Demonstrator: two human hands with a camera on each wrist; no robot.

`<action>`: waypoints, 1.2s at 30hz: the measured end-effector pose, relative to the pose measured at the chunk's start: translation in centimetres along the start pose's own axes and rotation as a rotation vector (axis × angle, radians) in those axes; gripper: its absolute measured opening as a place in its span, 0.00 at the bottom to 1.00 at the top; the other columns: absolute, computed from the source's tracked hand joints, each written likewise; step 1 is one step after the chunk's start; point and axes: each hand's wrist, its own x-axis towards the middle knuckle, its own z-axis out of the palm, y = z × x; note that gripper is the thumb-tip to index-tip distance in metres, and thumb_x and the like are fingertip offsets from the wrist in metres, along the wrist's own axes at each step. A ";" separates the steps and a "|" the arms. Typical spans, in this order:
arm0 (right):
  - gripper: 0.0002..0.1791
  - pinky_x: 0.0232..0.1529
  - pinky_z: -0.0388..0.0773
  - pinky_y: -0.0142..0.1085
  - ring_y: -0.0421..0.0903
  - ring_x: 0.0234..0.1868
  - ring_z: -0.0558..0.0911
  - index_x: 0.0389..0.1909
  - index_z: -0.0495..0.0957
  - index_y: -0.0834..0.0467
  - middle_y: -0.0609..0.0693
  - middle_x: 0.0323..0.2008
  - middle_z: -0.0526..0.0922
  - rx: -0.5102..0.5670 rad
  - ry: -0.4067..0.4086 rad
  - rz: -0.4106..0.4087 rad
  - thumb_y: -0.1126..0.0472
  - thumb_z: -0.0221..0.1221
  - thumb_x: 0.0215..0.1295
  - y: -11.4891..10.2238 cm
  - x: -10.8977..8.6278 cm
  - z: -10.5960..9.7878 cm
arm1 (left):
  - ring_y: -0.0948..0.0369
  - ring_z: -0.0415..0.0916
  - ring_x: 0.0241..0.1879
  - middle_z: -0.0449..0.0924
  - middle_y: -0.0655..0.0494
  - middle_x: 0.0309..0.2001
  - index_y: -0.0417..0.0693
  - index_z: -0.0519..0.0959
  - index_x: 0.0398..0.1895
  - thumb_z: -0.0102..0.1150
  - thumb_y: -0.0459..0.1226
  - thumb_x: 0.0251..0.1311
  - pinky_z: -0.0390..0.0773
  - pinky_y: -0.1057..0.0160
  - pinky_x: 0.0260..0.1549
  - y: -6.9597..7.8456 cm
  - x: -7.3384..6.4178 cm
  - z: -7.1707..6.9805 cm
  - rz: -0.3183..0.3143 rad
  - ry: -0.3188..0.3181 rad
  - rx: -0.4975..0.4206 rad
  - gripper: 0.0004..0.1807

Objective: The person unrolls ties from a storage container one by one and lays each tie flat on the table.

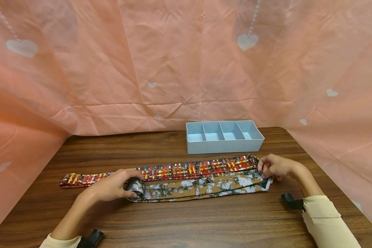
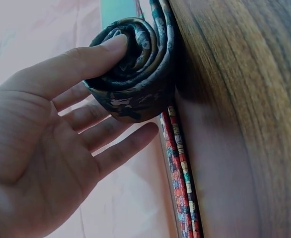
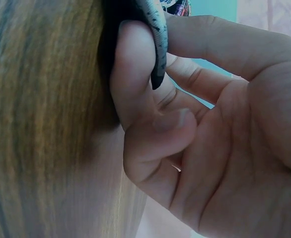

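Observation:
A brown necktie with white flowers (image 1: 226, 185) lies lengthwise on the table, its left part wound into a coil (image 2: 135, 89). My left hand (image 1: 119, 186) grips that coil, thumb on its spiral side and fingers behind it. At the tie's flat right end, my right hand (image 1: 274, 166) pinches the edge of the cloth; in the right wrist view the edge (image 3: 158, 49) passes between thumb and fingers. Just behind it lies a red, yellow and black checked necktie (image 1: 173, 171), stretched out flat, partly covered by my left hand.
A light blue box (image 1: 223, 147) with several compartments stands behind the ties, right of centre. Pink cloth (image 1: 173, 69) with white hearts hangs around the back and sides of the wooden table (image 1: 186, 224). Black straps circle both wrists.

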 end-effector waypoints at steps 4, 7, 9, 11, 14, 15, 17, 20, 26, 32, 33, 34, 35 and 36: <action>0.10 0.17 0.65 0.29 0.42 0.19 0.78 0.37 0.74 0.65 0.51 0.22 0.80 -0.001 0.000 -0.003 0.73 0.65 0.57 -0.1 0.0 0.1 | 0.53 0.80 0.53 0.84 0.50 0.54 0.43 0.82 0.55 0.78 0.37 0.55 0.80 0.51 0.53 0.0 -0.2 -0.1 0.001 0.013 0.021 0.24; 0.10 0.17 0.65 0.29 0.42 0.19 0.78 0.37 0.74 0.65 0.51 0.22 0.79 0.005 0.001 0.002 0.73 0.65 0.57 -0.1 -0.1 0.2 | 0.50 0.80 0.55 0.83 0.48 0.55 0.43 0.82 0.55 0.78 0.37 0.54 0.79 0.48 0.54 0.0 -0.3 -0.2 0.002 0.025 0.030 0.25; 0.11 0.17 0.65 0.29 0.42 0.19 0.79 0.37 0.74 0.65 0.51 0.22 0.79 0.008 0.001 0.004 0.73 0.65 0.57 -0.1 -0.1 0.2 | 0.49 0.80 0.56 0.83 0.47 0.56 0.43 0.82 0.55 0.78 0.36 0.54 0.79 0.47 0.55 -0.1 -0.3 -0.2 0.006 0.028 0.034 0.25; 0.10 0.17 0.65 0.29 0.43 0.19 0.79 0.37 0.74 0.65 0.50 0.22 0.79 0.008 0.003 0.005 0.73 0.65 0.57 0.0 -0.1 0.2 | 0.49 0.80 0.56 0.83 0.47 0.56 0.42 0.82 0.55 0.79 0.36 0.53 0.79 0.48 0.55 -0.1 -0.4 -0.3 0.009 0.030 0.033 0.25; 0.10 0.17 0.65 0.29 0.43 0.19 0.79 0.37 0.74 0.65 0.50 0.23 0.79 0.005 0.005 0.005 0.73 0.65 0.57 0.0 0.0 0.3 | 0.50 0.80 0.55 0.83 0.48 0.55 0.40 0.82 0.55 0.79 0.36 0.52 0.79 0.49 0.54 -0.1 -0.5 -0.4 0.019 0.027 0.037 0.26; 0.10 0.17 0.66 0.29 0.43 0.20 0.79 0.37 0.74 0.65 0.50 0.23 0.79 0.004 0.005 0.006 0.73 0.65 0.57 0.0 0.0 0.3 | 0.51 0.80 0.54 0.83 0.49 0.54 0.40 0.82 0.55 0.79 0.36 0.52 0.79 0.49 0.54 -0.1 -0.5 -0.4 0.021 0.027 0.037 0.26; 0.10 0.17 0.66 0.29 0.43 0.20 0.79 0.37 0.74 0.65 0.50 0.23 0.79 0.003 0.007 0.012 0.73 0.65 0.57 0.0 0.0 0.3 | 0.51 0.80 0.54 0.84 0.49 0.54 0.40 0.82 0.55 0.79 0.35 0.51 0.79 0.49 0.54 -0.1 -0.6 -0.5 0.024 0.026 0.036 0.27; 0.10 0.18 0.67 0.30 0.43 0.20 0.79 0.37 0.74 0.65 0.49 0.23 0.79 0.005 0.009 0.017 0.73 0.65 0.58 0.0 0.0 0.3 | 0.51 0.80 0.54 0.83 0.49 0.54 0.40 0.82 0.56 0.80 0.36 0.51 0.80 0.50 0.53 -0.1 -0.7 -0.6 0.022 0.018 0.032 0.28; 0.11 0.19 0.69 0.31 0.43 0.20 0.79 0.38 0.74 0.64 0.49 0.23 0.79 0.006 0.013 0.028 0.72 0.65 0.58 -0.1 -0.1 0.3 | 0.53 0.80 0.52 0.83 0.50 0.53 0.40 0.82 0.56 0.80 0.35 0.51 0.81 0.53 0.51 -0.3 -0.8 -0.8 0.015 0.010 0.029 0.28; 0.10 0.19 0.70 0.32 0.44 0.21 0.80 0.38 0.74 0.64 0.49 0.23 0.79 -0.008 0.018 0.031 0.72 0.65 0.59 0.0 0.0 0.3 | 0.57 0.80 0.52 0.84 0.52 0.53 0.40 0.81 0.56 0.80 0.37 0.52 0.81 0.54 0.51 -0.5 -1.1 -1.1 0.021 -0.003 -0.003 0.28; 0.10 0.19 0.70 0.33 0.45 0.21 0.79 0.38 0.74 0.64 0.50 0.23 0.80 -0.010 0.018 0.029 0.72 0.65 0.59 -0.1 0.0 0.4 | 0.57 0.80 0.52 0.84 0.52 0.53 0.39 0.81 0.56 0.80 0.37 0.52 0.81 0.54 0.51 -0.5 -1.2 -1.1 0.020 -0.005 -0.016 0.28; 0.10 0.19 0.70 0.33 0.45 0.21 0.79 0.38 0.74 0.64 0.50 0.23 0.80 -0.010 0.020 0.032 0.72 0.65 0.58 -0.1 0.0 0.4 | 0.57 0.80 0.51 0.84 0.52 0.52 0.38 0.81 0.56 0.79 0.37 0.53 0.82 0.54 0.50 -0.6 -1.2 -1.2 0.023 -0.007 -0.028 0.28; 0.10 0.19 0.70 0.33 0.45 0.21 0.79 0.37 0.74 0.64 0.50 0.23 0.80 -0.013 0.021 0.030 0.72 0.65 0.58 -0.1 0.0 0.4 | 0.57 0.80 0.51 0.84 0.52 0.52 0.38 0.80 0.56 0.79 0.36 0.53 0.82 0.54 0.51 -0.6 -1.3 -1.3 0.021 -0.007 -0.039 0.28; 0.10 0.19 0.70 0.33 0.45 0.21 0.79 0.37 0.74 0.64 0.50 0.24 0.80 -0.015 0.021 0.030 0.72 0.65 0.58 -0.1 0.0 0.4 | 0.57 0.80 0.51 0.84 0.51 0.52 0.37 0.80 0.56 0.79 0.36 0.52 0.82 0.53 0.50 -0.7 -1.4 -1.3 0.022 -0.008 -0.047 0.28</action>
